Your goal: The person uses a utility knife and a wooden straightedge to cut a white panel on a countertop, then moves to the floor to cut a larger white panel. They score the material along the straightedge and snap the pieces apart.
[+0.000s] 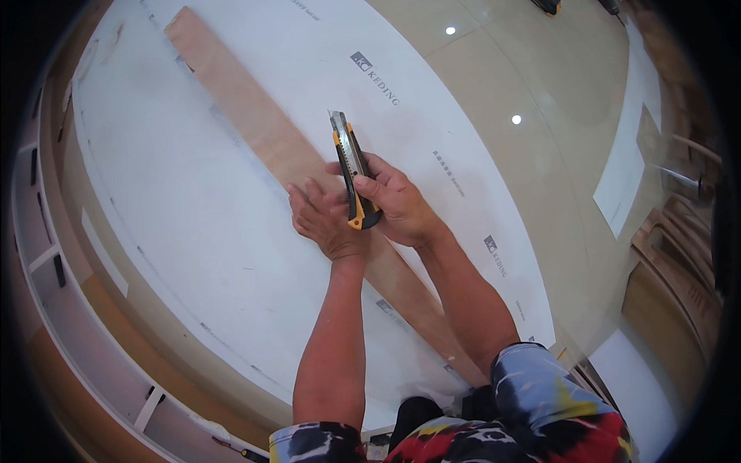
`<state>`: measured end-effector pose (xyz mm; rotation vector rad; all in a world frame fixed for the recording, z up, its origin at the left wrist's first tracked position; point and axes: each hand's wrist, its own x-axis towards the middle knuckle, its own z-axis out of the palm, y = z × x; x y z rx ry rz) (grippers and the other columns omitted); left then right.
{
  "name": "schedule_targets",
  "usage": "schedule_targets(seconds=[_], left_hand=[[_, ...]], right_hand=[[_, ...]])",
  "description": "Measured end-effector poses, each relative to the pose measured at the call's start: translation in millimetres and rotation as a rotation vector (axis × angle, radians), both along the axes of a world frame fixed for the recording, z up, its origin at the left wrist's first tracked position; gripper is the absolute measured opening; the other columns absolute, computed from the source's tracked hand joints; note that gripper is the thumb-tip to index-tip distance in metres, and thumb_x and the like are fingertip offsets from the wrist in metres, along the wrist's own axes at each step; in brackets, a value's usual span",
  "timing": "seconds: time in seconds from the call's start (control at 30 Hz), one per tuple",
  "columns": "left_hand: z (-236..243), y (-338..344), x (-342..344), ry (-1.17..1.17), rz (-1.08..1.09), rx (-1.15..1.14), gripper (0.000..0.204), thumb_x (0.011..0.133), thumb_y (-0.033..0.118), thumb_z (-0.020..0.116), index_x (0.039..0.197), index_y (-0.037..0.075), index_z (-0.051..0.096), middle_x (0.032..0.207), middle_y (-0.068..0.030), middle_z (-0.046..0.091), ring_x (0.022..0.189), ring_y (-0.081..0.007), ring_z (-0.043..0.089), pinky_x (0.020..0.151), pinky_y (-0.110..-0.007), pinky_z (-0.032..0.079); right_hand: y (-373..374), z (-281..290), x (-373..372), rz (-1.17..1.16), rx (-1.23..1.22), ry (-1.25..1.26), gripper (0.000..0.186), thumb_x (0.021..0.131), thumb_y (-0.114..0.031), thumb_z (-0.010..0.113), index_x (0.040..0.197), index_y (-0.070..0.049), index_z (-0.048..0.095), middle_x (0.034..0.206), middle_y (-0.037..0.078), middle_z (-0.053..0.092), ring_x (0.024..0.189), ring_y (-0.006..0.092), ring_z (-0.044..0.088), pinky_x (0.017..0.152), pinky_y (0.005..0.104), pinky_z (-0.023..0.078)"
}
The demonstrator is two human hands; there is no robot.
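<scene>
A black and yellow utility knife [353, 170] is gripped in my right hand [400, 202], its metal blade end pointing up and away from me. My right thumb lies along the knife's body. Just to the left, my left hand [328, 220] rests over a long tan wooden strip [247, 108], fingers apart and partly behind the knife. The strip runs diagonally from the far left to near my body. Under it lies a large white sheet [193, 208] with printed markings.
Beige glossy floor tiles [494, 85] stretch beyond the sheet at right. A brown plastic chair [679, 270] stands at the right edge. White panel pieces [621, 170] lie at the far right. A white frame with compartments [93, 370] curves along the left. A screwdriver-like tool [245, 453] lies at bottom left.
</scene>
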<state>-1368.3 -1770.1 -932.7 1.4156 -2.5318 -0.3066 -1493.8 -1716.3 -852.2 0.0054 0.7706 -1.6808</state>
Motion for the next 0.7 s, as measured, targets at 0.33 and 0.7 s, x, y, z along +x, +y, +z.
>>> schedule_targets(seconds=[0.33, 0.7], left_hand=[[-10.8, -1.5, 4.4, -0.044, 0.03, -0.084, 0.059, 0.102, 0.03, 0.055, 0.153, 0.008, 0.035, 0.162, -0.0199, 0.026, 0.149, -0.0365, 0.031, 0.117, -0.054, 0.029], [-11.4, -2.3, 0.9, -0.047, 0.066, -0.043, 0.056, 0.104, 0.029, 0.051, 0.153, 0.007, 0.035, 0.163, -0.0211, 0.025, 0.15, -0.0367, 0.029, 0.118, -0.054, 0.027]], right_hand=[[5.2, 7.4, 32.6, -0.097, 0.177, 0.24, 0.033, 0.109, -0.022, 0.053, 0.128, 0.004, 0.054, 0.095, 0.006, 0.066, 0.076, 0.0115, 0.064, 0.07, 0.0275, 0.056], [5.9, -2.4, 36.0, -0.06, 0.318, 0.434, 0.029, 0.107, -0.017, 0.053, 0.124, 0.006, 0.055, 0.092, 0.009, 0.068, 0.072, 0.0132, 0.064, 0.068, 0.0297, 0.054]])
